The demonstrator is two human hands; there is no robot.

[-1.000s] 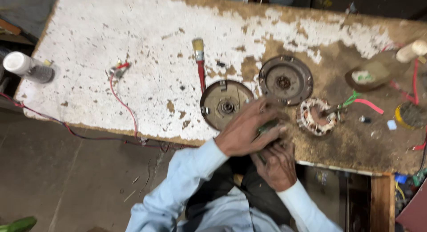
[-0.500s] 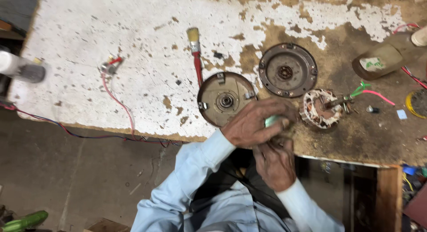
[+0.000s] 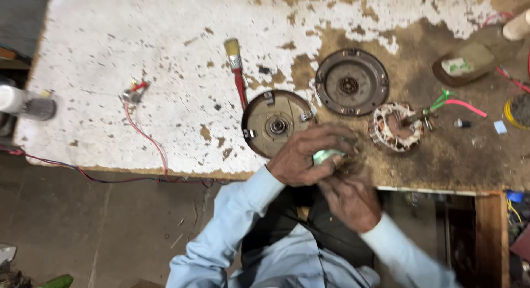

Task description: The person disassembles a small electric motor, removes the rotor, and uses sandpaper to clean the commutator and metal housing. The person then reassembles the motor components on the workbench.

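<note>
Peeling white paint covers most of the counter (image 3: 138, 62), giving way to bare, dusty brown board toward three o'clock. At the near edge, around six o'clock, the left hand (image 3: 301, 158) and the right hand (image 3: 349, 197) meet over a small pale green object (image 3: 326, 155). The left grip is closed around it; the right hand presses in from below, but blur hides whether its fingers pinch anything.

Just at eleven o'clock from the hands lies a round tan motor cover (image 3: 276, 124), touching the left knuckles. A darker round plate (image 3: 351, 82) sits at one o'clock, and a copper-wound coil (image 3: 397, 127) lies at two o'clock, with green and pink wires (image 3: 450, 102) trailing off it. A red-handled brush (image 3: 237, 73) rests at twelve o'clock from the cover.

Because the hands work right over the counter's edge, the green object could slip and fall to the floor. A stray elbow could also nudge the tan cover off, or snag the red wire (image 3: 144, 134) hanging over the edge at nine o'clock.
</note>
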